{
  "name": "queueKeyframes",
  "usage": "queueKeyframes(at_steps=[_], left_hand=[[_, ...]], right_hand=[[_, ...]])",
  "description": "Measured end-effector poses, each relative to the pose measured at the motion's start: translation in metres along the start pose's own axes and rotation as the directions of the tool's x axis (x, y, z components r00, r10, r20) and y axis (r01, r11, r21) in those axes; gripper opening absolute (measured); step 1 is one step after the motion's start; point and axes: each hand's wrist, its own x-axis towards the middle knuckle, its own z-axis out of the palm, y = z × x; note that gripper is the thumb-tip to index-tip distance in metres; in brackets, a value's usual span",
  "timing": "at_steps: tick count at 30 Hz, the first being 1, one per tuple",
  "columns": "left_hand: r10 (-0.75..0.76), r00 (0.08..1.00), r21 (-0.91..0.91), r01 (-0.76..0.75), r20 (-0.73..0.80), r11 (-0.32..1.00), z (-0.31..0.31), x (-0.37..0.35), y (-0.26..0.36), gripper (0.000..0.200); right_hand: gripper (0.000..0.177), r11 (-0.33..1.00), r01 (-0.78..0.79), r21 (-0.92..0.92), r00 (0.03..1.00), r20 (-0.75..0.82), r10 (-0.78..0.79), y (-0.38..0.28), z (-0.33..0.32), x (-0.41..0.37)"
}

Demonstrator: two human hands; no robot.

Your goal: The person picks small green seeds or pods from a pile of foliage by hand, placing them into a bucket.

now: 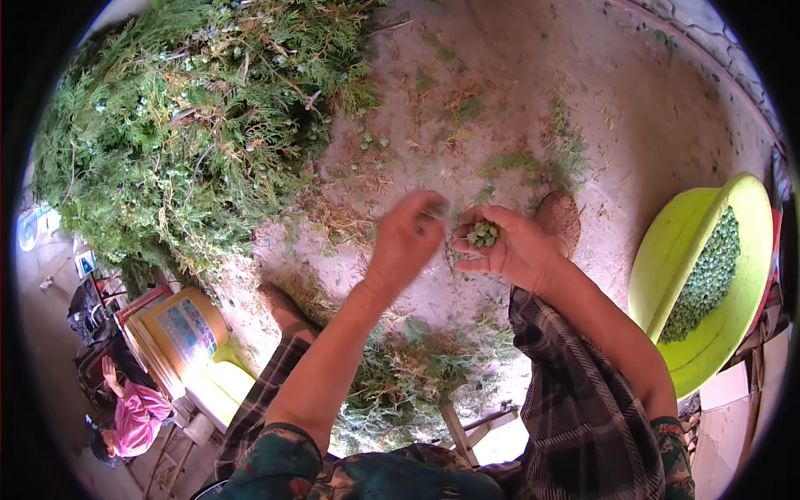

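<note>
My right hand (521,250) is cupped with its palm up, fingers curled round a small cluster of green cones (482,235). Just left of it is my left hand (408,237), somewhat smeared by motion. Its fingers are drawn together, and whatever they may hold is too blurred to make out. The two hands are close but apart, above the floor between my feet. Beyond the left hand lies a large heap of cut evergreen branches (192,133) with pale cones among the leaves.
A yellow-green basin (646,267) holding many green cones stands at the right. More branches (417,362) lie below my arms. At the lower left are a yellow bucket (200,321) and a person in pink (137,421). Leaf scraps litter the concrete floor (492,75).
</note>
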Motion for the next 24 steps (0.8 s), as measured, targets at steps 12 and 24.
queueKeyframes(at_steps=[12,24], left_hand=[[0.079,0.894,0.514,0.179,-0.44,0.839,-0.07,0.07,-0.068,0.017],[0.372,0.861,0.651,-0.065,-0.347,0.756,-0.03,0.07,-0.072,0.017]], right_hand=[[0.024,0.991,-0.135,-0.003,0.99,0.036,0.135,-0.006,-0.013,-0.002],[0.02,0.997,-0.069,-0.03,0.997,-0.017,0.069,-0.007,-0.007,-0.01]])
